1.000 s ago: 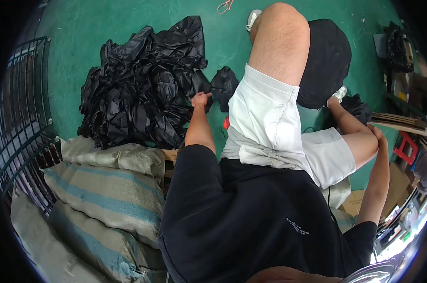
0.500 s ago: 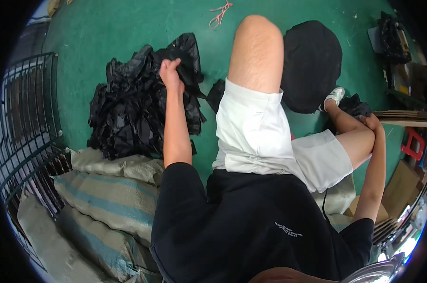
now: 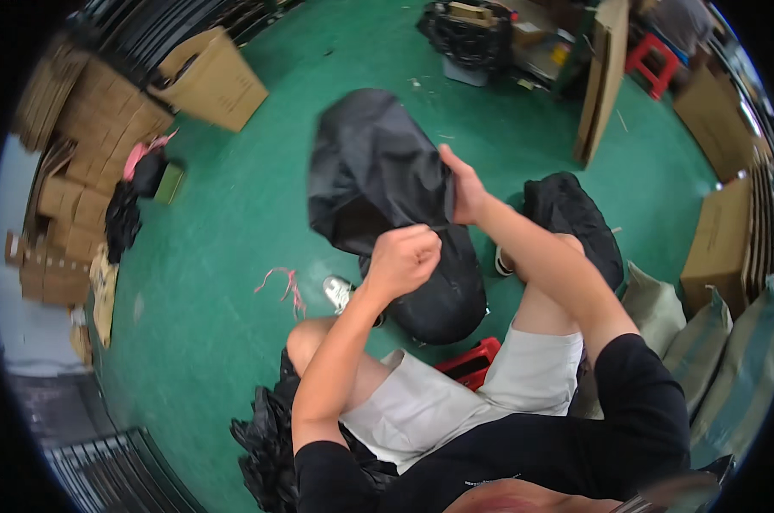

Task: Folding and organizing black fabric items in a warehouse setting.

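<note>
In front of me, a loose black fabric bag (image 3: 365, 150) hangs with its mouth toward me. My left hand (image 3: 406, 259) is closed in a fist at the lower edge of its mouth. At the bag's right side is my right hand (image 3: 466, 186), thumb up along the cloth and fingers partly hidden against it. Below the hands, between my legs, a rounded black fabric-covered bundle (image 3: 445, 297) stands on the floor; the bag overlaps its upper end in view. Beside my left thigh lies a pile of crumpled black bags (image 3: 265, 445).
Another black bundle (image 3: 575, 218) lies by my right leg. A red plastic stool (image 3: 472, 363) shows beneath me. Pink string (image 3: 288, 289) lies on the green floor (image 3: 199, 282). Woven sacks (image 3: 737, 368) stand at right; a cardboard box (image 3: 216, 81) stands at far left.
The view has swung round. My left hand has left the pile of black bags, and my right hand has left my knee. Both are now at a black bag held up in front.
</note>
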Motion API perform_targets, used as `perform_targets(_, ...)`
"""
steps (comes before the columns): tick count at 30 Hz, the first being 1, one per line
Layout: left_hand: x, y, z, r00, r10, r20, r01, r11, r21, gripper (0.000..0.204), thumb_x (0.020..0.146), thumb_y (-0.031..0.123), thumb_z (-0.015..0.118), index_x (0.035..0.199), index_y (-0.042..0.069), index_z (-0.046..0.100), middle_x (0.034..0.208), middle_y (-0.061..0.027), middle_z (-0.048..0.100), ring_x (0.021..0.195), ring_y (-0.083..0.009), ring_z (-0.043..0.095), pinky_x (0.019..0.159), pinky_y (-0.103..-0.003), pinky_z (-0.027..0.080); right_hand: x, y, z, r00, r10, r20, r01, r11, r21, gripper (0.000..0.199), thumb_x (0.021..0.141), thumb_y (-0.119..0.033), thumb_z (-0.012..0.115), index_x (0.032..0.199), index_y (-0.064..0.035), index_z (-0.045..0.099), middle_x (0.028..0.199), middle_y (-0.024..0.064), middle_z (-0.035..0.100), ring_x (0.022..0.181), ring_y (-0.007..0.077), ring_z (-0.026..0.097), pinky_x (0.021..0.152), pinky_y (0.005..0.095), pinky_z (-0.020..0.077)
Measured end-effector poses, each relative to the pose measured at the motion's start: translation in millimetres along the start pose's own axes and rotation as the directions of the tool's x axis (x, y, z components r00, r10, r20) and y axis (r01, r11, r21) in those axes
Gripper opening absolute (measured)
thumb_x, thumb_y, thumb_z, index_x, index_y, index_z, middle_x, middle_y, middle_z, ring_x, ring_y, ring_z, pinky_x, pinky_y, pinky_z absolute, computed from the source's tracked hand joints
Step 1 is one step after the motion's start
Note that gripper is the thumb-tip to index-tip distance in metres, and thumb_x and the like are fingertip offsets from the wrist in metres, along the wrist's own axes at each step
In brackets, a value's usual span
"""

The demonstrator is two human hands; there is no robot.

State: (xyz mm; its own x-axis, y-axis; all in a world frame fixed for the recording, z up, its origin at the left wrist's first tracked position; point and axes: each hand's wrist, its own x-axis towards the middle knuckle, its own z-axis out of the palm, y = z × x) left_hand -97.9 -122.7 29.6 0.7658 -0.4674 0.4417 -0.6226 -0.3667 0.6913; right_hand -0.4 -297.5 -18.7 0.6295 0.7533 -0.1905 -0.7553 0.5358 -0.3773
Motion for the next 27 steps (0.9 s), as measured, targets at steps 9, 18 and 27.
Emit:
perform_targets(9,50,-62,13,0.933,-0.332,0.138,0.338,0.941,-0.023,0.019,0.079,0.019,0.071,0.082,0.003,0.061,0.082,-0.0079,0.062,0.078,-0.0197,0.06,0.073,-0.031,0.047,22,-45,-13,0.701,-0.569,-0.429,0.313,0.787,-0.532,0.024,0.07,0.003,0.055,0.092,-0.0035,0.056,0.081,0.0059,0.058,0.072,0.0186,0.059,0.07,0.0324,0.0502)
perform_targets(18,72,-63,28,0.869,-0.492,0.045,0.492,0.87,0.018,0.095,0.068,0.038,0.081,0.136,-0.002,0.029,0.133,-0.027,0.043,0.118,-0.0396,0.051,0.099,-0.043,0.042,24,-55,-8,0.817,-0.304,-0.491,0.371,0.928,0.044,0.023,0.092,-0.013,0.044,0.1,0.0044,0.057,0.093,0.0177,0.065,0.08,0.0279,0.066,0.074,0.0431,0.0563)
perform_targets(27,74,-93,15,0.778,-0.549,-0.305,0.548,0.831,-0.097,0.029,0.075,0.008,0.069,0.099,-0.003,0.058,0.087,-0.0181,0.067,0.078,-0.0269,0.066,0.073,-0.033,0.05,23,-56,-11,0.709,-0.546,-0.447,0.611,0.792,0.002,0.042,0.101,-0.037,0.039,0.112,0.0015,0.054,0.114,0.0149,0.061,0.108,0.0293,0.058,0.098,0.0452,0.0441)
